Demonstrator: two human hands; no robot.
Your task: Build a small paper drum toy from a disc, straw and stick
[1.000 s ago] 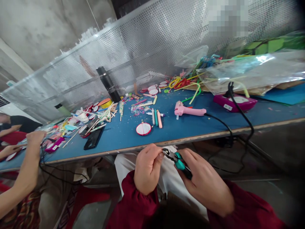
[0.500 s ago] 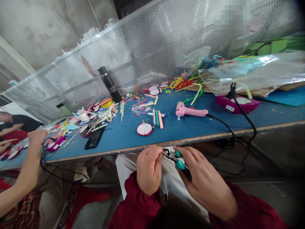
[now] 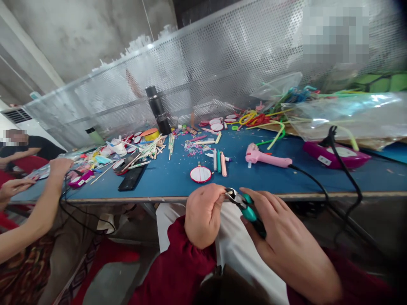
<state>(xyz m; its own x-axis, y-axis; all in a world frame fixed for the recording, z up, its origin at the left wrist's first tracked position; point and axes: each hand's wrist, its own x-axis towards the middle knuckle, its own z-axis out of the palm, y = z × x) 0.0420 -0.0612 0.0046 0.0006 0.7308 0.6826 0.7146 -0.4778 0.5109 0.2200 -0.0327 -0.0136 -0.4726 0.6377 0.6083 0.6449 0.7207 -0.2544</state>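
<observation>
Down in front of the desk (image 3: 171,180), just below its near edge and over the lap, both hands meet at a pair of pliers (image 3: 247,208). The right hand (image 3: 286,243) comes in from the lower right with its back turned up to the camera. Its fingers are wrapped round the teal handles, closed firmly on them, the forefinger stretched forward along the top. The pliers point up and to the left, and their dark metal nose reaches the fingertips of the left hand (image 3: 203,216). That hand is curled into a loose fist, knuckles up, wrist bent out of a dark red sleeve (image 3: 181,271). Its thumb and forefinger are pinched together right at the nose. Whatever they pinch is too small to make out.

On the desk just beyond the hands lies a round red-rimmed disc (image 3: 200,174), with a few coloured sticks (image 3: 219,161) beside it. A pink glue gun (image 3: 267,158) lies to the right, its black cord (image 3: 318,186) trailing over the edge. A black phone (image 3: 132,180) lies to the left, and a dark flask (image 3: 158,109) stands farther back. At far left a co-worker's hand (image 3: 60,165) rests on the desk edge, well apart.
</observation>
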